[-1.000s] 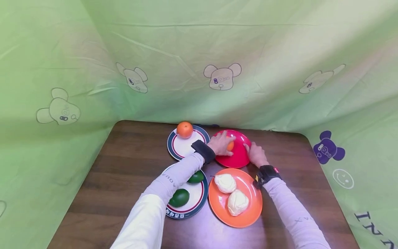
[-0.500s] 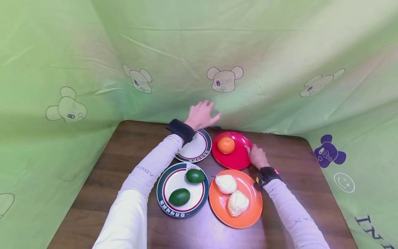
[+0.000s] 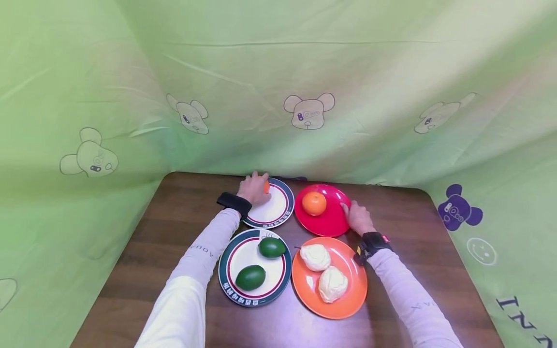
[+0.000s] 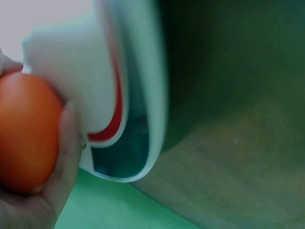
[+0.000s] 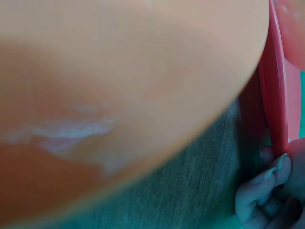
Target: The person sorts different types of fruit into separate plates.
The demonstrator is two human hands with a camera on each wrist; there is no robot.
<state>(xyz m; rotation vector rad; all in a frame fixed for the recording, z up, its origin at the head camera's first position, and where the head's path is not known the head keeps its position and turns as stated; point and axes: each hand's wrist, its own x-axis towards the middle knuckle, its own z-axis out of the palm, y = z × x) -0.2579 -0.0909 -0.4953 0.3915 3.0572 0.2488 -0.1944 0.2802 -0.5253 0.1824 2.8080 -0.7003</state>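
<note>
At the back left plate (image 3: 275, 210), white with a dark rim and red ring, my left hand (image 3: 254, 189) grips an orange (image 4: 28, 133). The left wrist view shows the fingers and thumb curled round this fruit, just over the plate. My right hand (image 3: 359, 217) pinches the right rim of the red plate (image 3: 328, 223), thumb on top and fingers beneath, as the right wrist view shows. A second orange (image 3: 314, 203) lies on the red plate's left side, apart from both hands.
In front, a white plate with a dark rim (image 3: 224, 266) bears two green oval fruits (image 3: 250, 278). Beside it an orange plate (image 3: 357, 290) holds two whitish lumpy pieces (image 3: 333, 284). Green printed cloth (image 3: 243, 72) hangs behind the brown wooden table (image 3: 148, 241).
My left hand has let go of the orange on the red plate, lifted away leftward, and come down round the orange on the back left plate. My right hand stays at the red rim.
</note>
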